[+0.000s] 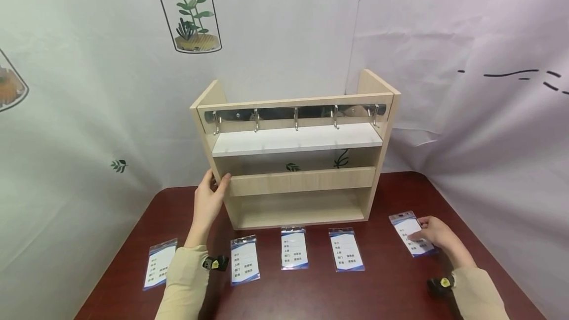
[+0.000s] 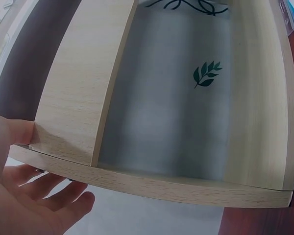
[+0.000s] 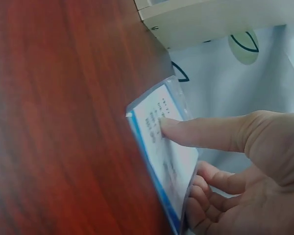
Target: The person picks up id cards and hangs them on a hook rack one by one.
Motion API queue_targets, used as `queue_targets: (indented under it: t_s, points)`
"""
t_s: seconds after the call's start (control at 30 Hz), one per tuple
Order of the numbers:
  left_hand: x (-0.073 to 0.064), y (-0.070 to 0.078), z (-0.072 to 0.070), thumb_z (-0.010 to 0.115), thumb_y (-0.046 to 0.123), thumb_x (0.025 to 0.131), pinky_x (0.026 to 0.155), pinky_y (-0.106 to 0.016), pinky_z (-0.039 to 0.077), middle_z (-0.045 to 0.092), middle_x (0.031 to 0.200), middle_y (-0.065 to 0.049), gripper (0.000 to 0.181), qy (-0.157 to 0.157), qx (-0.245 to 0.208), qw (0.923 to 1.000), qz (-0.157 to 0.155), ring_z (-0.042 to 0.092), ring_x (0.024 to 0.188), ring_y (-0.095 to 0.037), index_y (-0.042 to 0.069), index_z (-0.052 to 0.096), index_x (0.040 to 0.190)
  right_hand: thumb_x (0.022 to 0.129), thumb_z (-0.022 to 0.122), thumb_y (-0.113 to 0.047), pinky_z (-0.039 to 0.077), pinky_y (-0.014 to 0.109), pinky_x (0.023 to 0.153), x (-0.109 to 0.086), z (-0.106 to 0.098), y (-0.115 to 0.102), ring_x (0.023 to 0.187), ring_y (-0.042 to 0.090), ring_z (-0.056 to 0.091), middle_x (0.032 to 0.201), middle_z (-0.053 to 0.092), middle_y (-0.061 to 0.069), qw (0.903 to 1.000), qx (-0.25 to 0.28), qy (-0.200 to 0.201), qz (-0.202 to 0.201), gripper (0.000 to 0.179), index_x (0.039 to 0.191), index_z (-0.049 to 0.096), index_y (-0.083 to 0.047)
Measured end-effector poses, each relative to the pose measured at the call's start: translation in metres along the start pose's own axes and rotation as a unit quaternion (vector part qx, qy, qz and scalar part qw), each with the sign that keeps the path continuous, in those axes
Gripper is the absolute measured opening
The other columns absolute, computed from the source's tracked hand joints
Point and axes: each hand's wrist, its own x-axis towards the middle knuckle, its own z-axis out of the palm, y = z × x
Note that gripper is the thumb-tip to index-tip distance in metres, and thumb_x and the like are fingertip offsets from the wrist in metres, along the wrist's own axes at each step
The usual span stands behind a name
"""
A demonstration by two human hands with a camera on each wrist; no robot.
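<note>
- Behind everything, wrinkled pale cloth [image 1: 444, 28] with a printed plant drawing [image 1: 197, 41].
- In front, dark red-brown table [image 1: 311, 295], rounded at the far corners.
- Upright on the table's far part, open-fronted wooden shelf [image 1: 302, 181], with white board [image 1: 298, 141] across its upper half.
- Along the shelf's top front, shiny metal strip [image 1: 275, 113].
- Over both forearms, beige sleeves [image 1: 184, 280] [image 1: 477, 293].
- At the shelf's left side, left hand [image 1: 207, 202], gripping the side panel: thumb at the front, other fingers around the outer face, slightly apart.
- At the table's right, right hand [image 1: 440, 236], pinching a name card [image 1: 403, 226]: thumb on the printed face, other fingers curled behind.
- Near the shelf's lower right corner but apart from it, that held card, white with blue bands; hard to tell whether wholly off the table.
- In a loose row before the shelf, four matching cards [image 1: 157, 263] [image 1: 245, 260] [image 1: 294, 248] [image 1: 346, 249], the leftmost partly behind the left sleeve.
- At the cuffs, two black wrist devices [image 1: 215, 263] [image 1: 439, 286].
- Down from the strip, five metal hooks [image 1: 296, 118], side by side.
</note>
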Motion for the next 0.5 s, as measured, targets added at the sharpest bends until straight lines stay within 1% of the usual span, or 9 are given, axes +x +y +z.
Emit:
queue_targets:
  t_s: [0.07,0.13,0.23,0.33,0.37,0.43,0.5]
  points:
    - [0.0001,0.0006,-0.0002,0.066,0.030,0.099,0.091,-0.053,0.053,0.062,0.130,-0.024,0.049,0.001,0.000,1.0000,-0.001,0.063,0.117,-0.039,0.004,0.054,0.140,0.078,0.079,-0.005,0.053,0.030,0.062,-0.0001,0.0002,0.0016,0.075,0.023,0.062,0.096,0.060,0.031,0.9998,0.001,0.015,-0.011,0.065,0.120,0.043,0.028]
    - [0.0004,0.0003,-0.0003,0.065,0.031,0.100,0.089,-0.050,0.054,0.063,0.129,-0.023,0.049,0.001,0.004,1.0000,-0.002,0.065,0.114,-0.037,0.005,0.055,0.139,0.078,0.079,-0.004,0.053,0.029,0.062,-0.0003,0.0000,0.0024,0.075,0.023,0.061,0.096,0.060,0.031,0.9995,0.005,0.027,-0.018,0.064,0.121,0.043,0.028]
    - [0.0000,-0.0010,-0.0004,0.065,0.034,0.100,0.083,-0.040,0.056,0.065,0.127,-0.022,0.050,0.001,0.012,0.9999,-0.006,0.067,0.110,-0.034,0.007,0.055,0.140,0.079,0.076,-0.001,0.053,0.029,0.060,-0.0013,-0.0003,0.0028,0.072,0.021,0.061,0.093,0.061,0.029,0.9989,0.020,0.032,-0.028,0.063,0.122,0.041,0.029]
    - [-0.0012,-0.0017,-0.0005,0.064,0.036,0.100,0.078,-0.026,0.053,0.066,0.126,-0.021,0.050,0.002,0.014,0.9999,-0.010,0.067,0.107,-0.033,0.008,0.056,0.140,0.080,0.073,0.002,0.053,0.028,0.059,-0.0021,0.0008,0.0029,0.071,0.019,0.060,0.091,0.061,0.027,0.9985,0.034,0.030,-0.031,0.062,0.124,0.038,0.028]
    - [-0.0015,-0.0020,-0.0005,0.064,0.036,0.100,0.077,-0.025,0.053,0.066,0.126,-0.022,0.050,0.003,0.013,0.9999,-0.010,0.067,0.107,-0.033,0.007,0.056,0.140,0.081,0.072,0.003,0.052,0.028,0.059,-0.0025,0.0014,0.0030,0.071,0.018,0.060,0.091,0.060,0.027,0.9984,0.037,0.029,-0.032,0.062,0.124,0.037,0.028]
    - [-0.0020,-0.0020,-0.0001,0.065,0.036,0.100,0.079,-0.028,0.054,0.065,0.127,-0.022,0.050,0.004,0.009,0.9999,-0.010,0.067,0.108,-0.034,0.007,0.056,0.139,0.082,0.070,0.003,0.051,0.027,0.059,-0.0030,0.0029,0.0035,0.071,0.018,0.059,0.090,0.060,0.026,0.9981,0.042,0.030,-0.035,0.061,0.125,0.035,0.028]
    - [-0.0022,-0.0021,0.0007,0.065,0.036,0.099,0.082,-0.035,0.055,0.065,0.127,-0.021,0.049,0.005,0.006,0.9999,-0.009,0.067,0.108,-0.034,0.007,0.056,0.139,0.083,0.068,0.003,0.050,0.027,0.059,-0.0037,0.0042,0.0041,0.071,0.017,0.058,0.090,0.060,0.024,0.9977,0.047,0.035,-0.034,0.061,0.127,0.034,0.028]
